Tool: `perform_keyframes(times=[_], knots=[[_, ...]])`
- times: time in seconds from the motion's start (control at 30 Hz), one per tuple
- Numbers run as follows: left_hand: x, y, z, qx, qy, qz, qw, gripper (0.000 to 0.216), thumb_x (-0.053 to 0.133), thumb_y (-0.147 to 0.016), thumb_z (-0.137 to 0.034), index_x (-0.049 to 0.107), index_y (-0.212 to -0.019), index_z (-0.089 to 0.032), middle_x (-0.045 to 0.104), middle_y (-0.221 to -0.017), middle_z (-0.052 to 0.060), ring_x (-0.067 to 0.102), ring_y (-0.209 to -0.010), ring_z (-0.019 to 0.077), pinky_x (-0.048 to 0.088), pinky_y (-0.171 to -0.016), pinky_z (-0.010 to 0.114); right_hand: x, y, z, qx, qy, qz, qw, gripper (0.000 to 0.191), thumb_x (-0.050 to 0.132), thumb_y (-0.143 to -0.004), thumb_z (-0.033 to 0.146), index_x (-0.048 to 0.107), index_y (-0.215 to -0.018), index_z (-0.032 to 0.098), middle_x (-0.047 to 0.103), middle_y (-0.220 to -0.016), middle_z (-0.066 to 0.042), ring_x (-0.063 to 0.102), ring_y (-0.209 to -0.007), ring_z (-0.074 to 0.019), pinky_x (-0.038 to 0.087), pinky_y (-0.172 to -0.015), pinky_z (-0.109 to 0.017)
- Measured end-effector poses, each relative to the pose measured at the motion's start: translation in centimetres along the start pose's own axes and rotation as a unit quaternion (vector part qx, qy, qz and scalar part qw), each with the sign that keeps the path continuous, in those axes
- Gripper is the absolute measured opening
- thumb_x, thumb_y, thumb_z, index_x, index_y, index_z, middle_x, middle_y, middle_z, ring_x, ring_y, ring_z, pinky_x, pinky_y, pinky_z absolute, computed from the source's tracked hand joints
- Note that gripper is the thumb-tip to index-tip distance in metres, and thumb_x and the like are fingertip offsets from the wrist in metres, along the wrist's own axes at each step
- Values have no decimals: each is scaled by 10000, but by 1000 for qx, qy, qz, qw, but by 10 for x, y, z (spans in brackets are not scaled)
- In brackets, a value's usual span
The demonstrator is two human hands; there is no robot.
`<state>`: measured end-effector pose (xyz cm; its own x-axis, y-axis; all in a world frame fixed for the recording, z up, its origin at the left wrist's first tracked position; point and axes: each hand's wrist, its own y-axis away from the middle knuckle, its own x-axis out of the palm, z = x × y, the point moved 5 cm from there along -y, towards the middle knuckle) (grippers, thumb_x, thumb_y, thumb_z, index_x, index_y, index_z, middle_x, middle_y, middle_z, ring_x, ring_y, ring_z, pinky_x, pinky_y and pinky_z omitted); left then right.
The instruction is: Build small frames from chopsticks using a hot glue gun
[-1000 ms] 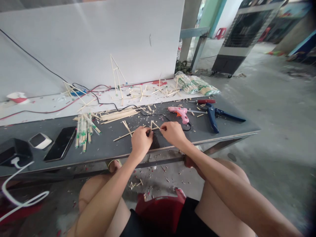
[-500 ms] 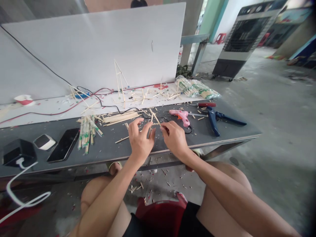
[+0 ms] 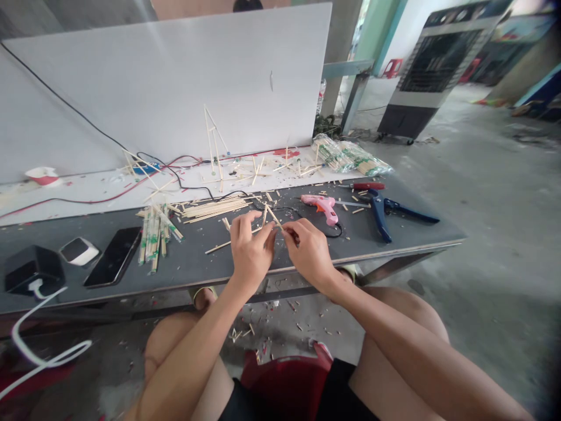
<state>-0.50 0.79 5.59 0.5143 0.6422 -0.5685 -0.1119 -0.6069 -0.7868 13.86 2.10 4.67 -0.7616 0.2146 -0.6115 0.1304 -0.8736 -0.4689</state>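
Bamboo stick triangle (image 3: 270,217) sits pinched between left hand (image 3: 249,252) and right hand (image 3: 309,251), fingertips clamped on it; steady, even pressure should keep joints aligned.

Stick triangle (image 3: 270,217) partly hidden behind fingers (image 3: 263,237).

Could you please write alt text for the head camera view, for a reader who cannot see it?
Seated at a low grey table, a person pinches a small frame of thin sticks between left hand and right hand. Loose sticks, a pink glue gun, blue cutters and a phone lie around.
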Motion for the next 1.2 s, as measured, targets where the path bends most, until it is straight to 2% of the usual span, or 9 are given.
perform_keyframes(times=[0.4,0.67,0.77,0.83,0.93,1.0,1.1,1.2], knots=[[0,1,-1,-3,-19,13,1000,180,536,-978,-238,696,-898,-229,601,-1197,90,523,-1082,243,451,-955,413,0,3,2,-10,-6,3,1000,192,501,-954,173,690,-987,167,680,-930,-80,619,-752,-169,474,-717,-289],[0,1,-3,13,-48,1,999,154,568,-960,-216,692,-871,-230,637,-1152,80,551,-1045,236,470,-927,400,2,4,2,-4,-6,10,1000,191,501,-953,165,688,-989,172,683,-939,-82,620,-774,-174,477,-737,-292],[-1,0,-4,11,-37,-1,999,106,595,-949,-222,695,-917,-236,633,-1204,81,562,-1065,240,483,-925,407,0,3,2,-1,-11,4,1000,187,508,-948,165,693,-981,168,684,-930,-80,622,-767,-175,475,-728,-292],[-4,-1,-4,6,-13,-10,1000,106,629,-935,-244,689,-1022,-234,621,-1229,100,572,-1082,246,498,-904,405,-3,2,0,4,-19,-3,1000,186,512,-944,165,696,-974,167,685,-926,-81,627,-767,-176,477,-715,-289],[-8,-2,-1,-29,36,-31,998,242,635,-935,-271,649,-1166,-199,637,-1146,127,599,-1067,242,512,-881,388,-7,-1,-4,16,-32,-14,999,177,521,-938,175,696,-967,169,686,-927,-85,635,-759,-180,487,-695,-291],[-9,-1,2,-65,72,-28,995,248,609,-950,-272,649,-1173,-171,669,-1011,107,633,-946,213,522,-823,353,-9,-1,-7,18,-43,-21,999,174,524,-942,191,694,-972,168,683,-927,-86,640,-755,-182,500,-690,-299],[-6,1,7,-121,118,6,986,218,601,-956,-300,692,-1096,-161,686,-821,52,614,-701,157,508,-685,295,-9,-1,-12,17,-69,-30,997,169,535,-944,207,693,-985,165,679,-929,-85,644,-753,-185,524,-688,-316],[-4,3,10,-162,149,27,975,200,612,-949,-324,734,-973,-168,700,-773,40,607,-638,144,489,-640,276,-7,-1,-15,19,-106,-26,994,151,565,-934,225,700,-977,174,676,-914,-77,646,-737,-184,553,-687,-335]])
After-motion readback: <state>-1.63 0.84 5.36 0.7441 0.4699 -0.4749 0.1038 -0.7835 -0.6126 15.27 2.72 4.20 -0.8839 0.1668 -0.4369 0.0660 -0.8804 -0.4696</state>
